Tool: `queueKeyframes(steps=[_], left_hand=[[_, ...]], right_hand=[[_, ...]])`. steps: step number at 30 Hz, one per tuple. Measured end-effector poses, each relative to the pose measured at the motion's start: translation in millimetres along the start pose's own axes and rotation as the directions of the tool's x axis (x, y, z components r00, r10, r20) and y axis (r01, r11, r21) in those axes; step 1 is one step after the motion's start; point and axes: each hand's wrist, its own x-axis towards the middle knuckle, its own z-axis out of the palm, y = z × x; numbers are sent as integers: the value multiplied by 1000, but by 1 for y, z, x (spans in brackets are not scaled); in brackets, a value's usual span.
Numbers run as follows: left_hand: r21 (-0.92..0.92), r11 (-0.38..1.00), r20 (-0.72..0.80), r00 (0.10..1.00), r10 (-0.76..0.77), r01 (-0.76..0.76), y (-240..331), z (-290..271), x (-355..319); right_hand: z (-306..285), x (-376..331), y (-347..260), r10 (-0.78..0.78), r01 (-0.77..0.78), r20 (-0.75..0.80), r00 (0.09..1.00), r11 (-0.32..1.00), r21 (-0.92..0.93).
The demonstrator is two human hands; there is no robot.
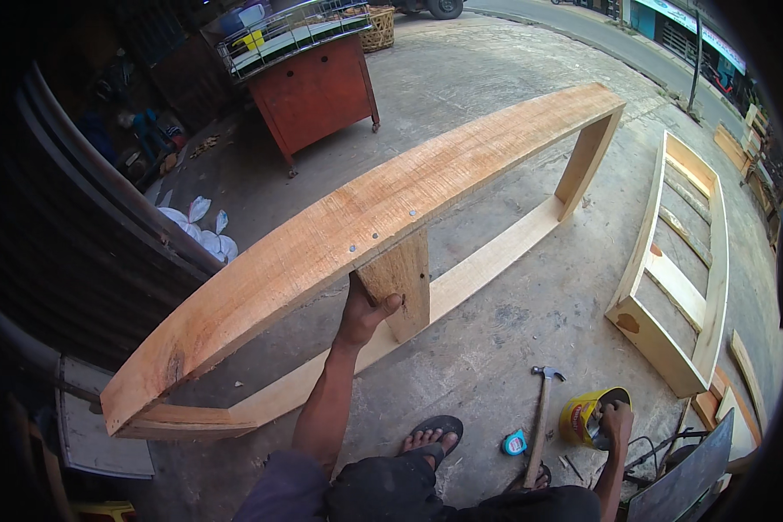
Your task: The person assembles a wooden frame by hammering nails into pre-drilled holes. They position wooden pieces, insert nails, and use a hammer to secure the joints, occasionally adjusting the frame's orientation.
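A long wooden frame stands on its edge across the ground before me, with several nail heads in its top plank. My left hand grips the short middle board of this frame, thumb on the near face and fingers behind it. At lower right, my right hand reaches into a yellow bucket; its fingers are mostly hidden inside, and what they touch cannot be made out. Beside the bucket, a claw hammer leans with its head up. A blue tape measure lies left of the hammer.
A second wooden frame with crosspieces lies at right. Loose boards rest near it. A red wheeled cart stands beyond the long frame, and white bags sit at left. My sandalled foot is near the tape measure.
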Motion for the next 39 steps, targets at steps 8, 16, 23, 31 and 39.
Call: queueKeyframes(steps=[8, 16, 23, 31, 39], left_hand=[[-431, 861, 77, 961, -264, 271, -23, -19, 24], [-425, 823, 151, 926, -347, 378, -40, -35, 42], [109, 922, -319, 891, -323, 373, 26, -10, 13], [841, 480, 55, 922, 382, -249, 229, -27, 16], [951, 297, -3, 958, -285, 91, 209, -76, 134]], right_hand=[[63, 68, 65, -207, 342, 294, 933, 762, -550], [71, 83, 90, -163, 276, 277, 947, 855, -440], [69, 99, 113, -402, 454, 210, 891, 802, -388], [80, 110, 126, -297, 433, 324, 898, 482, -761], [104, 130, 122, -319, 589, 496, 808, 455, -668]])
